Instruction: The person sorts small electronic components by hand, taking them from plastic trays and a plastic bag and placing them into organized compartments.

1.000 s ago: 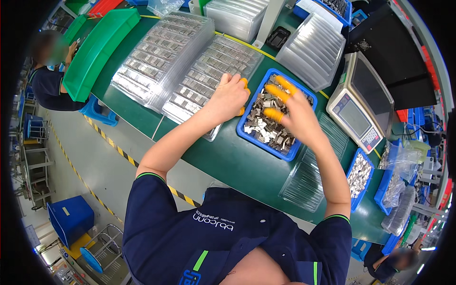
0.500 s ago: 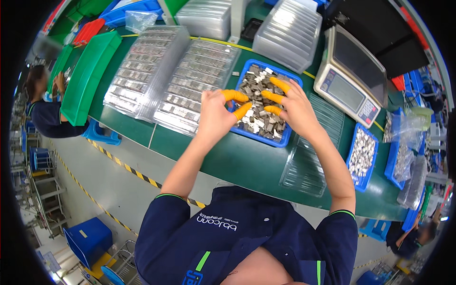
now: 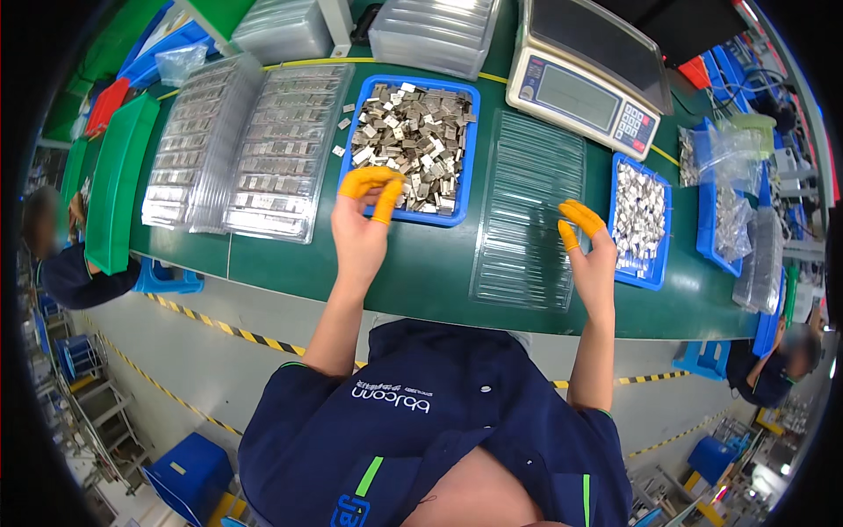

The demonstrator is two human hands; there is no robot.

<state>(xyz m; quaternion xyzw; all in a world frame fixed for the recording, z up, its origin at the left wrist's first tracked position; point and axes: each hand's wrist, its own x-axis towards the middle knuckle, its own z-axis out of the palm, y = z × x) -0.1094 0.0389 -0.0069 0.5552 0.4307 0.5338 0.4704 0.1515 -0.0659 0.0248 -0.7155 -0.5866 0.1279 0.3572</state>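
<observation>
2 bare hands with yellow covers on some fingers work over the green table [image 3: 413, 277]. The left hand [image 3: 360, 239] is at the near left corner of the large blue tray [image 3: 471, 158], its thumb and forefinger tips close together; I cannot tell whether a piece is pinched between them. The right hand [image 3: 595, 259] is at the right edge of the clear ribbed sheet [image 3: 527, 198], thumb and fingers apart, with nothing visible between them. The small metal pieces [image 3: 413, 132] lie heaped in the large tray, and 3 loose pieces [image 3: 343, 124] lie just left of it. Each piece looks light, stiff and smooth, likely to slip or catch on its neighbours, so it would be best pinched across opposite edges. The full tray is probably heavy and better held by both side rims. The ribbed sheet looks thin, light and bendy, easily creased, so hold it along its outer edges
</observation>
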